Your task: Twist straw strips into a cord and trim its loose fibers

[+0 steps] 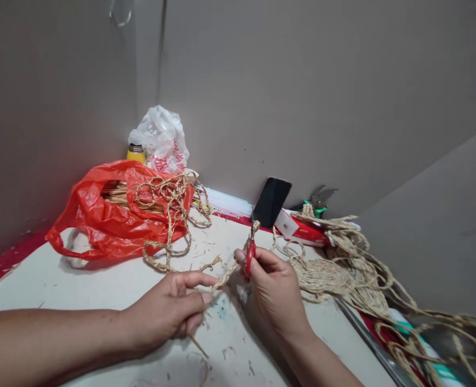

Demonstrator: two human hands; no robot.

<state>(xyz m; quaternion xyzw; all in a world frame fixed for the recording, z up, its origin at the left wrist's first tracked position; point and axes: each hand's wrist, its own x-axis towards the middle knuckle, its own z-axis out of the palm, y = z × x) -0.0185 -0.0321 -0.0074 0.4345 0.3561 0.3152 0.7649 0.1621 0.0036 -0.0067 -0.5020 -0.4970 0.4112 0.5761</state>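
My left hand [177, 301] pinches a braided straw cord [226, 275] between thumb and index finger. The cord runs up to the right, toward my other hand. There my right hand [276, 285] is closed around the red handles of a small pair of scissors [250, 258], whose blades point up and away. Part of the cord passes behind the scissors, near the blades; whether the blades touch it I cannot tell. A thin straw end [199, 345] sticks out below my left hand.
A red plastic bag [96, 215] holds straw, with loose braided cord [173, 215] draped over it. Behind stand a white bag [163, 140] and a yellow-bodied container [136, 153]. A black phone [272, 201] leans at the back. Coiled cord [326, 277] lies right. Scraps litter the white tabletop [112, 293].
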